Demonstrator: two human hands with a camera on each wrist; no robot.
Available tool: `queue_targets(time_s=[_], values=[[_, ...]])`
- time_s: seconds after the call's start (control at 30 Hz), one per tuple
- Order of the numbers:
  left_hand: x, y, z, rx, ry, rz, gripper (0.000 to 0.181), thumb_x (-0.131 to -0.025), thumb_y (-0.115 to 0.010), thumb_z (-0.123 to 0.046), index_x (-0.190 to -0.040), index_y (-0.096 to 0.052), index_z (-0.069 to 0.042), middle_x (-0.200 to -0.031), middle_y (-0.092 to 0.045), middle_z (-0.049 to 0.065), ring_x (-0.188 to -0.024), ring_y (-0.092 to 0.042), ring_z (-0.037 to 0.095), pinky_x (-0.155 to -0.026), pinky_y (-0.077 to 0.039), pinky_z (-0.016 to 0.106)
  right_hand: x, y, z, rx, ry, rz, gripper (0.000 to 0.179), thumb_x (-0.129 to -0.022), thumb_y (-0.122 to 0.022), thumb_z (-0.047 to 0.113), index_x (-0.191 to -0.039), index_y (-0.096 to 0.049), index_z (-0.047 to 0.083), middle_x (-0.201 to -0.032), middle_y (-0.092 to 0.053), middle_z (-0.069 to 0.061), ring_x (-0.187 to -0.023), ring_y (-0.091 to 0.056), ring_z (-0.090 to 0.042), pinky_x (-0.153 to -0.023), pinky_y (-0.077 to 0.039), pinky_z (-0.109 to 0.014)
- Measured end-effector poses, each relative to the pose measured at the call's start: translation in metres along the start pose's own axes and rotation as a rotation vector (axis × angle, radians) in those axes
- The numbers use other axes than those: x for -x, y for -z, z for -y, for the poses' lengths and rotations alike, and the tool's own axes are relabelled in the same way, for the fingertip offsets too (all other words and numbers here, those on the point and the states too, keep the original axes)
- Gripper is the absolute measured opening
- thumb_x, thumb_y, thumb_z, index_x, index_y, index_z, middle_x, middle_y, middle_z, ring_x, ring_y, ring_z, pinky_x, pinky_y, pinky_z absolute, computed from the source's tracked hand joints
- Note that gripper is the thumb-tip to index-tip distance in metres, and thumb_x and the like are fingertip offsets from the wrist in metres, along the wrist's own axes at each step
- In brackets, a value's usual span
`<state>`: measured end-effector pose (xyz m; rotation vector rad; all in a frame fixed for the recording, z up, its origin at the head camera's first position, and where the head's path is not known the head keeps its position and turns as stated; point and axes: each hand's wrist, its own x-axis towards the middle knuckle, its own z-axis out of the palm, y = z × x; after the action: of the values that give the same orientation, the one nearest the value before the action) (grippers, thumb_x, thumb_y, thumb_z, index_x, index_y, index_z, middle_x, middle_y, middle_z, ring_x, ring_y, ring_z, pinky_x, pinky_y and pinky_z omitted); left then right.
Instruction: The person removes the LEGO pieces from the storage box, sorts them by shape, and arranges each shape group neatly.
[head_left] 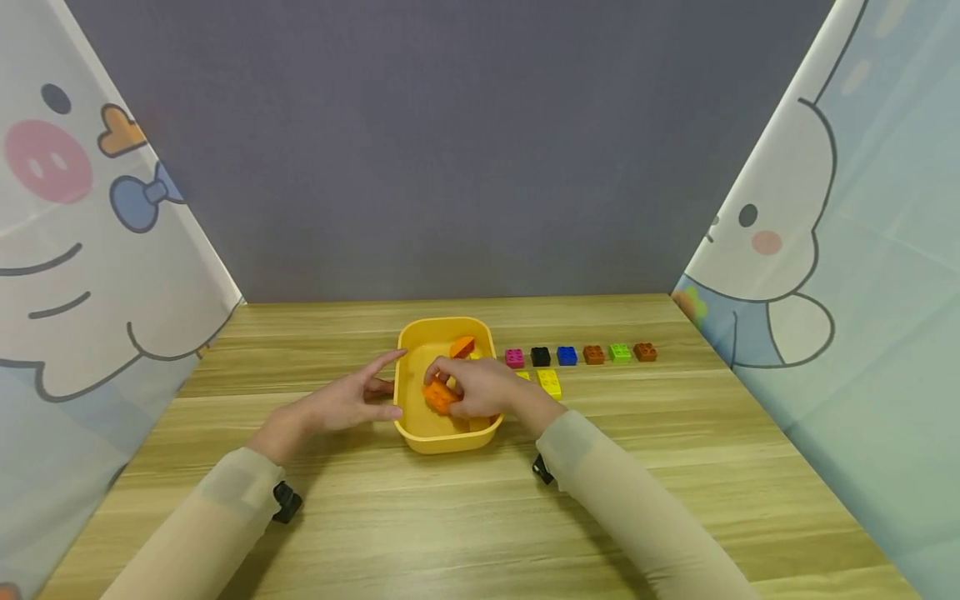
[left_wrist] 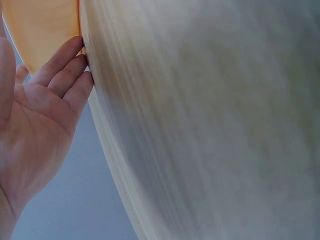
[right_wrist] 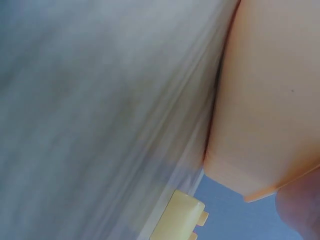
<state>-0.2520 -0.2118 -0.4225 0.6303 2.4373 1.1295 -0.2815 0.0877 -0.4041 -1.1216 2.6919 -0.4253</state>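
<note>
A yellow plastic bin (head_left: 408,421) stands on the wooden table. My right hand (head_left: 483,387) reaches in over its right side, thumb and fingers curled about an orange piece (head_left: 439,398) whose kind I cannot tell. Behind that hand, a second orange piece with a red face (head_left: 462,347) lies in the bin, and yellow bits show partly under the hand. At the bin's left side is my left hand (head_left: 348,402), its fingers and thumb spread along the rim. The left wrist view shows those fingers (left_wrist: 67,75) extended against the bin wall (left_wrist: 47,30).
Right of the bin runs a row of studded toy bricks: magenta (head_left: 513,358), black (head_left: 540,357), blue (head_left: 567,356), brown (head_left: 593,355), lime green (head_left: 619,352) and another brown one (head_left: 645,352). Two yellow bricks (head_left: 550,383) sit before the row, one partly hidden by the right hand.
</note>
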Motion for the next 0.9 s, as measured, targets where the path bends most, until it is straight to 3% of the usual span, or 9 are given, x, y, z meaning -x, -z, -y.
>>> queue_targets(time_s=[0.13,0.3,0.47,0.57,0.67,0.9], values=[[0.000,0.000,0.002,0.010,0.006,-0.003,0.104,-0.102,-0.079,-0.047,-0.177,-0.008,-0.033,-0.161,-0.055,0.030,-0.149,-0.057,0.047,-0.123,-0.042,0.069,0.002,0.002,0.000,-0.100,0.000,-0.020,0.048,-0.099,-0.083,0.030,-0.138,-0.057,0.038,-0.131,-0.071,0.011,-0.091,-0.068,-0.005,-0.077,-0.056,-0.026],[0.001,0.000,0.002,0.003,0.007,-0.007,0.105,-0.101,-0.080,-0.048,-0.177,-0.009,-0.033,-0.161,-0.057,0.028,-0.149,-0.056,0.048,-0.123,-0.041,0.071,0.004,0.003,-0.002,-0.240,0.045,-0.060,0.052,-0.101,-0.082,0.022,-0.147,-0.059,0.032,-0.135,-0.071,0.006,-0.107,-0.070,-0.009,-0.090,-0.060,-0.028],[0.001,0.000,-0.001,-0.004,-0.003,-0.007,0.106,-0.101,-0.080,-0.047,-0.178,-0.008,-0.029,-0.159,-0.057,0.030,-0.148,-0.057,0.049,-0.123,-0.040,0.072,0.006,0.006,-0.005,-0.345,0.114,-0.110,0.049,-0.102,-0.079,0.010,-0.148,-0.064,0.020,-0.141,-0.069,0.000,-0.113,-0.067,-0.016,-0.103,-0.061,-0.040],[0.001,0.000,-0.001,-0.002,0.001,-0.009,0.107,-0.101,-0.080,-0.047,-0.178,-0.008,-0.029,-0.159,-0.057,0.030,-0.148,-0.056,0.049,-0.123,-0.039,0.073,0.011,0.010,-0.006,-0.378,0.124,-0.152,0.049,-0.101,-0.079,0.008,-0.147,-0.063,0.017,-0.135,-0.068,-0.002,-0.113,-0.064,-0.019,-0.104,-0.060,-0.047],[0.001,0.000,-0.001,0.001,0.006,-0.008,0.107,-0.101,-0.080,-0.047,-0.178,-0.008,-0.030,-0.159,-0.057,0.030,-0.148,-0.056,0.050,-0.123,-0.039,0.073,0.018,0.015,-0.010,-0.415,0.115,-0.187,0.050,-0.101,-0.080,0.010,-0.147,-0.063,0.018,-0.128,-0.069,-0.002,-0.109,-0.065,-0.017,-0.101,-0.061,-0.045],[0.001,0.001,-0.001,0.037,-0.014,0.008,0.107,-0.101,-0.081,-0.042,-0.178,-0.007,-0.028,-0.159,-0.056,0.032,-0.148,-0.057,0.049,-0.121,-0.044,0.069,0.044,0.027,-0.029,-0.543,0.088,-0.232,0.052,-0.100,-0.080,0.004,-0.147,-0.061,0.015,-0.142,-0.067,-0.010,-0.105,-0.073,-0.017,-0.094,-0.065,-0.038]])
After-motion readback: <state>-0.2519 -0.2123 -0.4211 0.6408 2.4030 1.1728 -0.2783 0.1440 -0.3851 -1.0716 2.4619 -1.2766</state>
